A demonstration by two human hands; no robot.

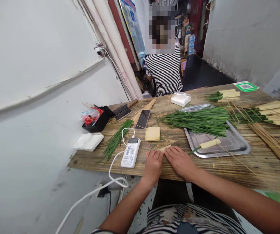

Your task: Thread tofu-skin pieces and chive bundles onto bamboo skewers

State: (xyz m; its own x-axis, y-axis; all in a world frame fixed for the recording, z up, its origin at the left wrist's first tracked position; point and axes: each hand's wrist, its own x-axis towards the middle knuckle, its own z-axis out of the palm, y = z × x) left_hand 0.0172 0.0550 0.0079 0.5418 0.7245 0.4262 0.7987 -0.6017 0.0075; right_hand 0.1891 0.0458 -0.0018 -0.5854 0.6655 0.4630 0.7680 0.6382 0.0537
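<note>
My left hand and my right hand are side by side near the table's front edge. Both have their fingers curled down onto a pale yellow tofu sheet, mostly hidden beneath them. Just beyond lies a small stack of square tofu sheets. To the right, a metal tray carries a heap of green chives. A finished-looking tofu roll with chives inside and a thin skewer through it rests at the tray's near left corner.
Left of my hands are a white power bank with a cable, a phone and loose chives. Skewers and more rolls lie right. A tissue pack sits behind; a person in stripes sits beyond.
</note>
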